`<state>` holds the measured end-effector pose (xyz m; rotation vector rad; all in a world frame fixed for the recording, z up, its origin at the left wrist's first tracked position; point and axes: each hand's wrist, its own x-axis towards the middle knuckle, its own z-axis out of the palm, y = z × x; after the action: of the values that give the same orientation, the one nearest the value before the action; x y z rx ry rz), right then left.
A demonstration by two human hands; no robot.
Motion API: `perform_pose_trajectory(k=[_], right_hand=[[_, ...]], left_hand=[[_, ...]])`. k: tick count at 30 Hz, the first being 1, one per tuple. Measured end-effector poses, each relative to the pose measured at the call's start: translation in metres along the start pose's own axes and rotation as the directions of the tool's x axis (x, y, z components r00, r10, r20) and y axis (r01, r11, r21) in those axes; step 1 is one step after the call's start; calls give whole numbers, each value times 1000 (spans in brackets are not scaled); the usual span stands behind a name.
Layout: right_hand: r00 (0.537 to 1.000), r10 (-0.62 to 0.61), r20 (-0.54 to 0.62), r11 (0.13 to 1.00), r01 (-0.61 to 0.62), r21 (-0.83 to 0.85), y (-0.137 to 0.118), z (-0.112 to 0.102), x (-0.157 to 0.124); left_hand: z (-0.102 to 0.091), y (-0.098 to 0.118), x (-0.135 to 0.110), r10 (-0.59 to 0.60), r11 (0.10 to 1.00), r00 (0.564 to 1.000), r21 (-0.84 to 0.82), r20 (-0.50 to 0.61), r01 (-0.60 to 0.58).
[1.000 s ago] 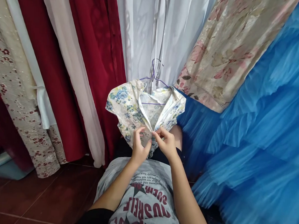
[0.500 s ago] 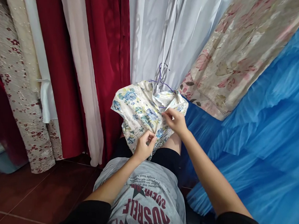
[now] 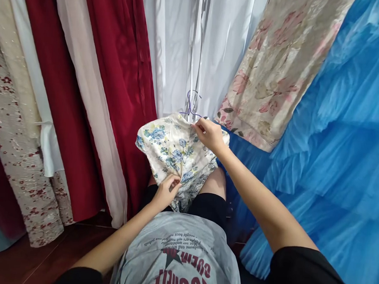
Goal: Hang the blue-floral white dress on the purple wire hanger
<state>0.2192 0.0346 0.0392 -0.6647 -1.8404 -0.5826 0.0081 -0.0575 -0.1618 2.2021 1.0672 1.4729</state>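
Observation:
A small cream garment with blue flowers (image 3: 168,147) hangs on a purple wire hanger (image 3: 191,110) in front of me, over my knees. My left hand (image 3: 165,191) pinches the garment's lower front edge, fingers closed on the cloth. My right hand (image 3: 210,134) is up at the collar, just under the hanger's hook, fingers closed on the fabric there. The front of the garment lies closed between the two hands.
Hanging fabrics surround me: dark red drapes (image 3: 117,70), a pale cream strip (image 3: 84,94), white cloth (image 3: 175,48), a beige floral cloth (image 3: 276,66) and a big blue tulle skirt (image 3: 334,158). A dark red tiled floor (image 3: 27,260) shows at lower left.
My right hand has climbed from the garment's middle front to its collar. The open front has been drawn closed. My left hand has stayed low on the hem.

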Motion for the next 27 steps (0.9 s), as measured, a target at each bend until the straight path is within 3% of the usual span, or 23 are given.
perform_pose_trajectory(k=[3,6,9,11,14,18,27], right_hand=[[999,-32,-30,999,32,4,-1,-2,-4],[997,-76,-16,997,76,-15,2,-4,-4],[990,-138,-3,990,138,-33,2,-5,-2],[988,-152,-24,988,151,-41,1,-5,-3],[979,-201,-14,977,200,-72,-1,-3,-8],[947,-318,36,934,320,-161,-1,5,-17],[905,-373,205,886,413,-212,9,23,-12]], left_hand=[[-24,21,43,120,993,985,21,-127,-119],[-48,56,103,246,969,949,82,-196,-234],[-63,82,157,287,956,947,108,-147,-273],[-65,90,179,330,934,941,168,-74,-314],[-59,92,194,327,930,943,198,-57,-310],[-50,87,199,261,963,953,105,-157,-247],[-45,73,213,138,986,955,-54,-262,-157]])
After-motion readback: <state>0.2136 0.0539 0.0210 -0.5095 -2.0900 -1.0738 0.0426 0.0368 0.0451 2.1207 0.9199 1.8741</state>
